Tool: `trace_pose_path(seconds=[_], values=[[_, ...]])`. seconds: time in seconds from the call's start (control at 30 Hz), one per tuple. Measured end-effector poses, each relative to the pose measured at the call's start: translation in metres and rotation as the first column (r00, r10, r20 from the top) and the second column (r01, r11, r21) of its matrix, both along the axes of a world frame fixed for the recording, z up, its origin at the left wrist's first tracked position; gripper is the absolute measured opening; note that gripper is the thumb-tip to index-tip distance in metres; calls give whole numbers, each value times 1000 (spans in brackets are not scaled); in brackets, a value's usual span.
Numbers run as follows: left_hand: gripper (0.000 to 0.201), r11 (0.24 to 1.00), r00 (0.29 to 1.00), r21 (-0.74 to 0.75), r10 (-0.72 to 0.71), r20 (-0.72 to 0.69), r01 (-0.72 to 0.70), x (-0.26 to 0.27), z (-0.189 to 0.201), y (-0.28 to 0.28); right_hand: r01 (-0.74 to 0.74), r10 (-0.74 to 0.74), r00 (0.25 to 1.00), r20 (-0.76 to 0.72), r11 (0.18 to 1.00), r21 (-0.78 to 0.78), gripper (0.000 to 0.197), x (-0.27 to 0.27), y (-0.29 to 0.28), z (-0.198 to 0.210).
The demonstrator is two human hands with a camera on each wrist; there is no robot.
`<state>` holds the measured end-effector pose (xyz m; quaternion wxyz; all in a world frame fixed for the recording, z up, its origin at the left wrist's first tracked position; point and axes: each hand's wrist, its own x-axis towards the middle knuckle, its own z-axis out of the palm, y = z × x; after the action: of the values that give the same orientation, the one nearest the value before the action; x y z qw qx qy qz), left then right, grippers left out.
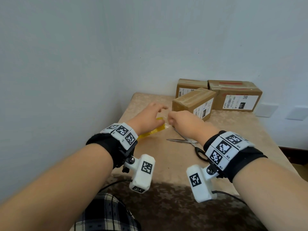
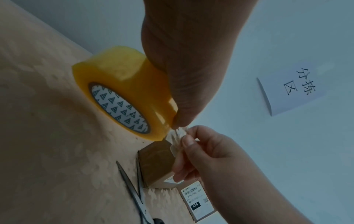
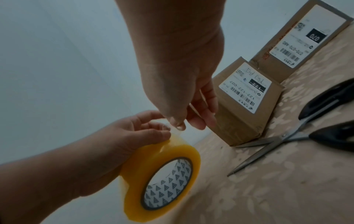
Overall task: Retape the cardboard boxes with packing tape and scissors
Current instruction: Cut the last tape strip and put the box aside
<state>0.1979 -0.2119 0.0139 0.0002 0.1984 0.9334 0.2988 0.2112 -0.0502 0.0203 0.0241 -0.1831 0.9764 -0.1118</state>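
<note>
My left hand [image 1: 150, 117] grips a yellow roll of packing tape [image 2: 124, 91] above the table; the same tape roll [image 3: 159, 178] shows in the right wrist view. My right hand [image 1: 180, 120] pinches the crinkled loose tape end [image 2: 177, 136] between thumb and forefinger, right beside the left thumb. A small cardboard box [image 1: 193, 102] with a white label stands just beyond the hands. Black-handled scissors [image 1: 188, 144] lie open on the table under my right wrist.
Two more cardboard boxes [image 1: 236, 95] [image 1: 190, 86] stand at the back against the wall. The beige patterned table [image 1: 166, 164] reaches to the wall on the left. A white paper sign [image 2: 295, 86] hangs on the wall.
</note>
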Motion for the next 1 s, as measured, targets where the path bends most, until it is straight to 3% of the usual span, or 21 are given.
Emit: trace_pose_path(seconds=[0.07, 0.13, 0.2, 0.3, 0.43, 0.6, 0.7, 0.8, 0.9, 0.97, 1.0], values=[[32, 1000, 1000, -21, -5, 6, 5, -1, -1, -2, 34, -34, 999, -9, 999, 29, 11, 0, -4, 2], [20, 997, 998, -77, 24, -56, -28, -1, -2, -3, 78, -73, 996, -54, 992, 96, 28, -1, -4, 1], [16, 985, 983, -140, 76, -165, -99, -3, -5, -9, 139, -124, 970, -211, 989, 56, 37, -3, 4, -2], [18, 953, 949, -244, 102, -298, -179, -6, -18, -20, 171, -175, 873, -455, 984, -49, 33, -12, 20, -6], [27, 880, 968, -450, 43, -247, -154, -9, -35, -11, 258, -229, 929, -291, 964, 65, 66, -36, 20, -9], [51, 868, 996, -490, 56, -71, -84, -18, -46, 5, 306, -305, 946, -110, 952, -7, 71, -68, 12, -21], [49, 897, 990, -422, 94, -109, -132, -33, -39, 7, 267, -256, 952, -169, 963, 44, 68, -73, 14, -24], [45, 934, 985, -317, 142, -100, -167, -47, -31, 12, 233, -244, 955, -168, 969, -84, 65, -65, 29, -22], [40, 983, 986, -79, 167, 23, -165, -51, -29, 21, 191, -259, 934, -248, 944, -268, 60, -56, 58, -21], [48, 976, 980, 142, 148, 130, -166, -50, -33, 24, 153, -329, 906, -267, 842, -517, 54, -50, 77, -17], [61, 963, 980, 230, 105, 171, -143, -48, -33, 24, 148, -371, 905, -209, 733, -664, 49, -46, 86, -13]])
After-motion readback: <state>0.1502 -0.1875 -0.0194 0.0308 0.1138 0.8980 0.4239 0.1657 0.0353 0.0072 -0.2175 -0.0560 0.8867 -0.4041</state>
